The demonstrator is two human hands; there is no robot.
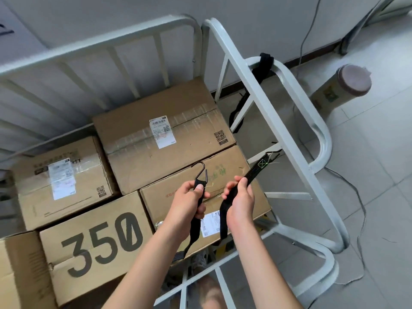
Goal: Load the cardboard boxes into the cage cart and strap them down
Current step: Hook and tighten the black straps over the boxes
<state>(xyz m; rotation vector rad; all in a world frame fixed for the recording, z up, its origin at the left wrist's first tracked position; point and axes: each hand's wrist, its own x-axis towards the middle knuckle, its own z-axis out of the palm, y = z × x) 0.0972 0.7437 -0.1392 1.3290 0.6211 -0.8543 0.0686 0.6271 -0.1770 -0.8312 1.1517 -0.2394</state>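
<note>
Several cardboard boxes fill the white cage cart point(274, 121): a large taped box point(138, 139) at the back, a labelled box point(31, 197) at left, a "350" box point(98, 239) in front, and one box point(223, 175) beneath my hands. My left hand point(189, 201) grips a black strap point(195, 226) just below its metal hook point(201, 171). My right hand point(239, 201) holds the same strap further along, where it runs up towards the cart's right side rail. The strap hangs in a loop between both hands.
A second black strap point(264, 65) is wrapped round the cart's right top rail. A cylindrical container with a brown lid point(343, 83) stands on the tiled floor at right. Cables point(361, 219) trail over the floor. A wall stands behind the cart.
</note>
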